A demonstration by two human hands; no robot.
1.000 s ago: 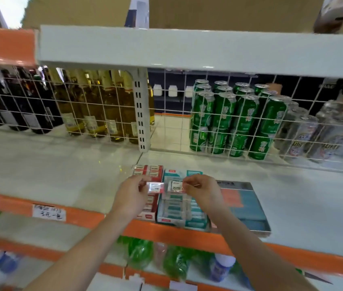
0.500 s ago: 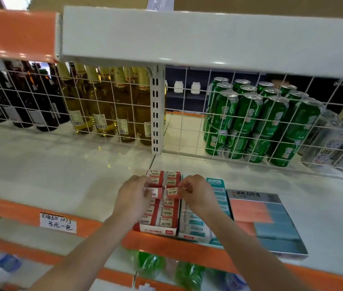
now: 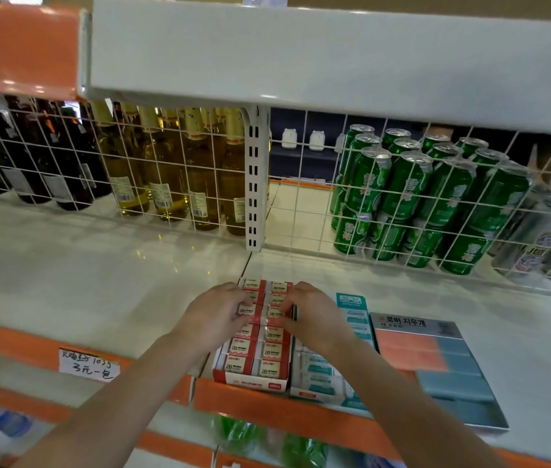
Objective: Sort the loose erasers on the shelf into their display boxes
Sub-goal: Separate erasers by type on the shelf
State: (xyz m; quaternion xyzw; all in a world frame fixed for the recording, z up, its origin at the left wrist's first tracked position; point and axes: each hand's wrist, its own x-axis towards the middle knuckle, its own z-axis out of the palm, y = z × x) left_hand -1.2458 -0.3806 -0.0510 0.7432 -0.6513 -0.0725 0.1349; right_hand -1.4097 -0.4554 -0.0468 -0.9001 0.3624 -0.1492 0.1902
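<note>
Both hands, left (image 3: 215, 315) and right (image 3: 314, 315), apparently pinch red-and-white wrapped erasers (image 3: 248, 310) lying crosswise in the long red cardboard display box (image 3: 250, 383).

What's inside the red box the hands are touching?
The red box holds two rows of red-and-white erasers marked 2B. The left hand and right hand cover part of the middle rows, so anything beneath them stays hidden.

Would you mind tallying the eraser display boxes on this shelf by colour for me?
Red display box, which both hands are over: 1
Teal display box, to its right: 1
Orange-and-blue flat box, furthest right: 1
Total: 3 boxes
</note>
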